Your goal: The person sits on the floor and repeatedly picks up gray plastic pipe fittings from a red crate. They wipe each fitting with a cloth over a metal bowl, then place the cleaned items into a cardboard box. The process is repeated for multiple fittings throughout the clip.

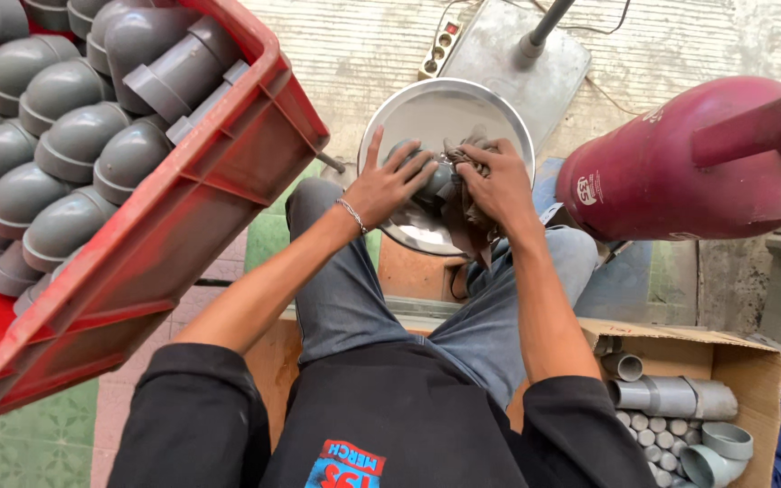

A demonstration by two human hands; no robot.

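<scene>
Red crate (183,217): hard plastic, tilted, packed with smooth grey pipe elbows (56,136).
Gas cylinder (671,167): maroon painted metal, rounded, lying at right.
Cardboard box (680,348): open, holds grey pipe fittings (680,416).
Pan (427,113): round, shiny metal, on the knees.
Fitting (431,176): grey plastic, on the pan's middle.
Left hand (389,185): fingers spread, pressing the fitting.
Right hand (497,185): grip closed around a crumpled brownish rag (470,217) against the fitting.

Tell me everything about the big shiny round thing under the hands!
The round metal tray is silvery and mirror-bright, with a thin raised rim. It sits tilted above the person's knees, facing the camera. A grey pipe fitting rests against its middle. The left hand spreads over the fitting, and the right hand presses a brownish rag there.
</scene>
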